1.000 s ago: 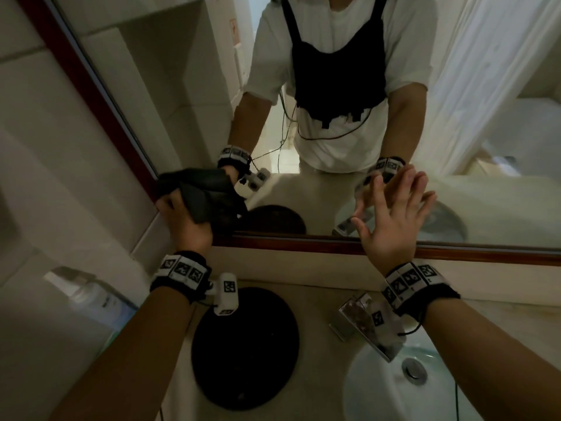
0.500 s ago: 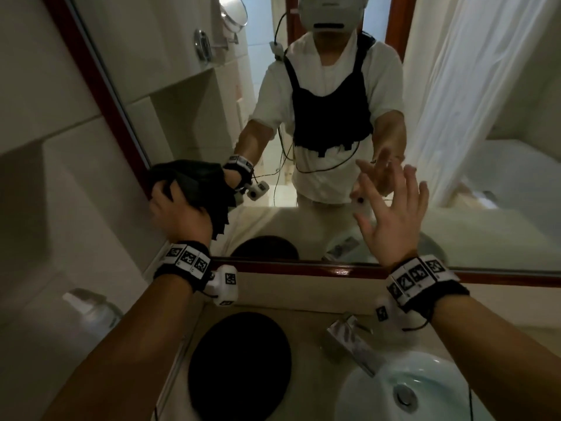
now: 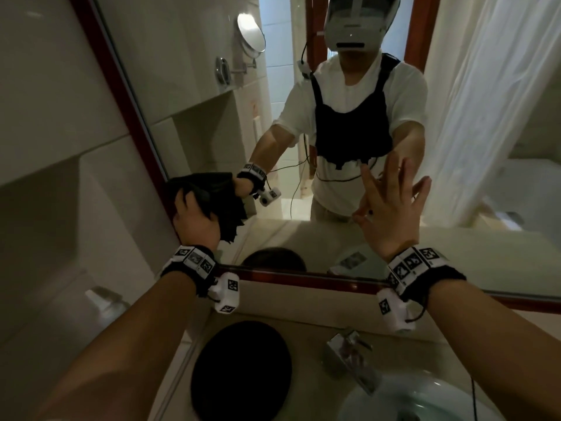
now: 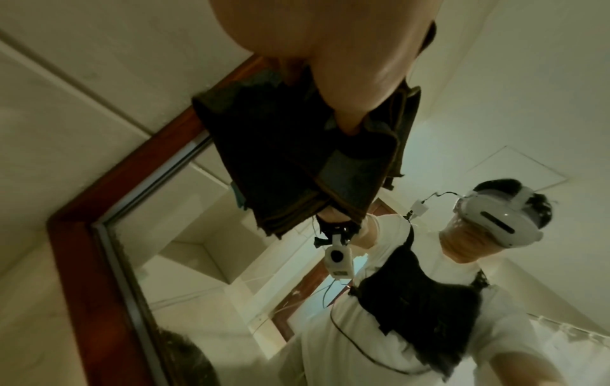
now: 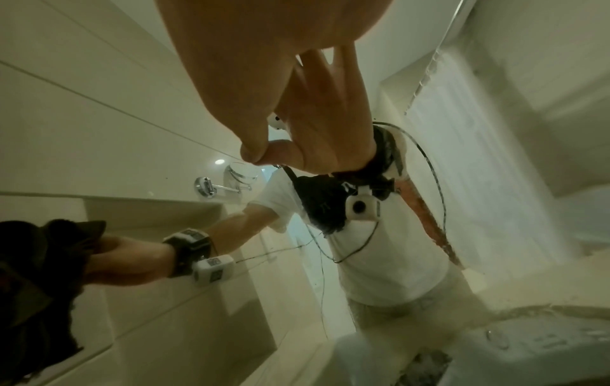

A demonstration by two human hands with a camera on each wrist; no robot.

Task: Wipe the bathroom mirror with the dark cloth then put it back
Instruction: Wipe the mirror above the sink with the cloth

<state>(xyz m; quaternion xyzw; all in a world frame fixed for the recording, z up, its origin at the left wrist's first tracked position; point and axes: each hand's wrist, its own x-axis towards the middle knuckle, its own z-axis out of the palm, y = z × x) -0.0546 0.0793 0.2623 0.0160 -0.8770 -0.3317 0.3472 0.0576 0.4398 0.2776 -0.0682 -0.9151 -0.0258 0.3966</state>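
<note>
My left hand (image 3: 195, 218) grips the bunched dark cloth (image 3: 212, 192) and holds it against the bathroom mirror (image 3: 212, 86) at its lower left, beside the red-brown frame (image 3: 121, 86). From the left wrist, the cloth (image 4: 297, 162) hangs folded under my fingers, meeting its own reflection in the glass. My right hand (image 3: 391, 205) is flat against the mirror further right, fingers straight and spread, holding nothing. Through the right wrist camera that palm (image 5: 264, 78) presses the glass and touches its reflection.
Below the mirror lies a beige counter (image 3: 303, 329) with a round black mat (image 3: 243, 369), a chrome tap (image 3: 352, 357) and a white basin (image 3: 403, 402) at the right. A soap dispenser (image 3: 106, 305) stands at the left wall. The mirror reflects a person and a shower curtain.
Both hands have slid up the mirror, the left one carrying the cloth up along the left frame. The head view has tilted up.
</note>
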